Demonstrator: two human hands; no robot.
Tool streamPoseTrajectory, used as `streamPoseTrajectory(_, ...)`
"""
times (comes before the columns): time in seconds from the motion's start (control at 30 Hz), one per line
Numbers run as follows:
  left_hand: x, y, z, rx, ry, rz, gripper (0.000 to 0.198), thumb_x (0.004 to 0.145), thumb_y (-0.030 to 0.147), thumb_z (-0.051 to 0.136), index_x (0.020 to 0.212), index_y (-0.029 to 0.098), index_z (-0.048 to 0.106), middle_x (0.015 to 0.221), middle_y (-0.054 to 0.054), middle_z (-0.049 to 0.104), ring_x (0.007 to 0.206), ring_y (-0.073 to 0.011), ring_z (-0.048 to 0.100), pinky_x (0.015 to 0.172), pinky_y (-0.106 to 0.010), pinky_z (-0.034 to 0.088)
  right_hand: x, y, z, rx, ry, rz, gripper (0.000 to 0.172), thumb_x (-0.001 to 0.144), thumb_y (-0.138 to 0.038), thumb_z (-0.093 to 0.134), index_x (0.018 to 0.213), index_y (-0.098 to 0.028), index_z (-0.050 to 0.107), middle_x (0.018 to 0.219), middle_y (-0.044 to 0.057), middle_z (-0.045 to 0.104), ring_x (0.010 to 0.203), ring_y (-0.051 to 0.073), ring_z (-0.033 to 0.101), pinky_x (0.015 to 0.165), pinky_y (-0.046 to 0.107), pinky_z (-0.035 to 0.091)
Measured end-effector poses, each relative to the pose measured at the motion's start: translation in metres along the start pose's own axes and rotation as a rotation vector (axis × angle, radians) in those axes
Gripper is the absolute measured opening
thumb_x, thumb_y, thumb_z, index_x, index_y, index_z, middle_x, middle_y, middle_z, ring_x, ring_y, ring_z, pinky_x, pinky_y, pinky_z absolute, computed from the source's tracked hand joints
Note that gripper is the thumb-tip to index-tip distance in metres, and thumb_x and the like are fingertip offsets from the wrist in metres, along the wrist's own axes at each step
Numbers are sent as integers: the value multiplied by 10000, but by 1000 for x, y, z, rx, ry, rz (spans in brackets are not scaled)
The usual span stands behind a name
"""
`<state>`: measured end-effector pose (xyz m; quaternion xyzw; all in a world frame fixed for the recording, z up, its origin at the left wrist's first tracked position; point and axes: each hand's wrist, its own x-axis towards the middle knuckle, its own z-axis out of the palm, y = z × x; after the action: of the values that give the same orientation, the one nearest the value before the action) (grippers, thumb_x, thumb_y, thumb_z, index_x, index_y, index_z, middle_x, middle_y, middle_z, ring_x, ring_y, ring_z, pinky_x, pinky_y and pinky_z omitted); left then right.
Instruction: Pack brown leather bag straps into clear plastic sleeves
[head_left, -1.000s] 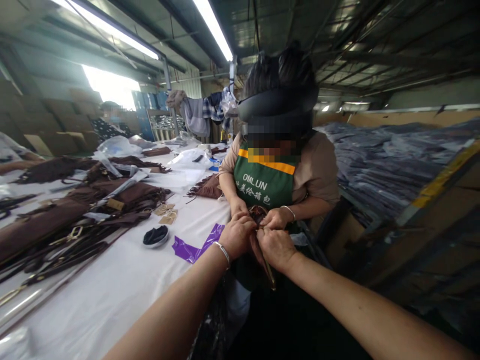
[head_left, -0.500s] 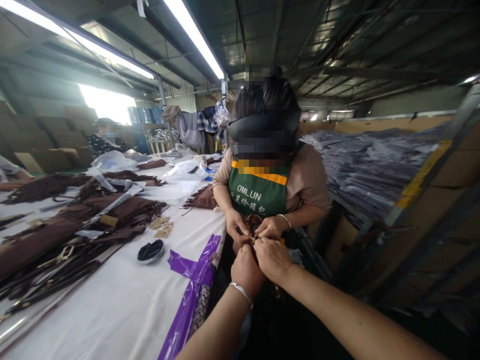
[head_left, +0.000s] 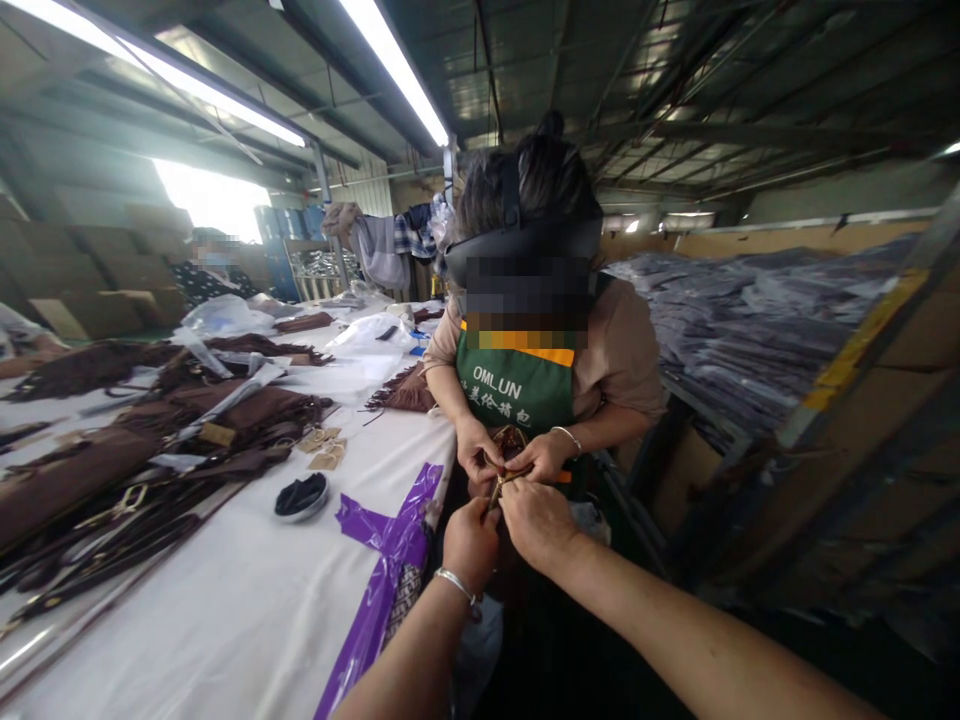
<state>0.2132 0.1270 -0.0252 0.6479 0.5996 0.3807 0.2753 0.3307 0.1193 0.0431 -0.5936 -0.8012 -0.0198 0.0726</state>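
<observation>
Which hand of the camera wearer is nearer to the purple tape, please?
Left. The left hand is apart from the purple tape, just right of it; the right hand is farther right, beyond the left hand.

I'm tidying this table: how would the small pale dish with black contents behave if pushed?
The dish looks low and wide, so it would probably slide rather than tip. The black contents look soft and loosely heaped, so they may shift.

tube lights glare overhead; lower right dark
</observation>
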Motion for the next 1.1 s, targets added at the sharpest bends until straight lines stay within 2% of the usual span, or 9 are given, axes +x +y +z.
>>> streamPoseTrajectory(0.2, -9, -9, -6, -18, 11, -4, 162, 876, 211, 535, 934, 175, 682, 894, -51, 727, 847, -177, 667, 792, -267, 463, 13, 12, -13, 185, -73, 20, 182, 863, -191, 528, 952, -113, 666, 991, 177, 710, 947, 286, 676, 778, 341, 513)
streamPoseTrajectory(0.33, -14, -5, -16, -7, 29, -13, 178, 880, 211, 528, 965, 178, 681, 913, -61, 726, 886, -187, 665, 813, -279, 459, 11, 26, -24, 407, -218, -2, 114, 802, -260, 606, 836, -160, 650, 704, 30, 685, 624, 163, 664, 559, 225, 486)
streamPoseTrajectory(0.4, -14, -3, -22, 10, 34, -20, 179, 875, 213, 536, 961, 179, 688, 916, -67, 727, 901, -196, 664, 827, -290, 454, 3, 31, -25, 548, -272, 26, 191, 801, -256, 593, 964, -167, 636, 693, -3, 667, 547, 123, 632, 493, 192, 455)
streamPoseTrajectory(0.5, -12, -2, -29, 16, 22, -30, 173, 855, 212, 562, 953, 177, 700, 908, -69, 730, 905, -206, 667, 817, -295, 456, -10, 33, -20, 883, -323, 184, 491, 759, -199, 592, 1242, -178, 507, 729, -14, 664, 553, 126, 640, 479, 194, 458)
streamPoseTrajectory(0.57, -9, -3, -31, 9, 5, -40, 161, 842, 212, 579, 932, 172, 707, 887, -67, 733, 882, -206, 672, 787, -287, 463, -14, 32, -12, 982, -252, 285, 471, 752, -179, 569, 1219, -164, 513, 692, -12, 655, 572, 145, 649, 496, 214, 470)
streamPoseTrajectory(0.7, -5, -1, -29, -19, -22, -55, 152, 840, 190, 570, 893, 157, 708, 851, -60, 735, 815, -188, 676, 739, -269, 474, -17, 24, 11, 839, 19, 338, 148, 787, -249, 579, 893, -150, 609, 815, 75, 685, 808, 198, 658, 713, 296, 509)
streamPoseTrajectory(0.8, -7, 2, -29, -29, -33, -49, 148, 831, 165, 571, 882, 155, 709, 836, -56, 734, 791, -185, 675, 720, -269, 478, -20, 16, 29, 940, 27, 342, 166, 757, -274, 651, 876, -161, 626, 893, 79, 688, 883, 201, 639, 798, 308, 490)
streamPoseTrajectory(0.97, -5, 7, -36, 1, -53, 17, 156, 861, 204, 556, 889, 177, 707, 829, -48, 730, 780, -179, 672, 714, -273, 466, -23, 6, 40, 1215, -162, 404, 204, 812, -363, 576, 780, -163, 591, 646, -7, 593, 502, 116, 567, 453, 224, 411)
streamPoseTrajectory(1.1, 1, 8, -39, 63, -68, 48, 134, 842, 220, 579, 876, 189, 704, 820, -41, 726, 776, -178, 667, 708, -270, 453, -20, 6, 31, 1412, -210, 389, 415, 801, -562, 551, 882, -158, 595, 647, -40, 555, 451, 79, 513, 414, 208, 396)
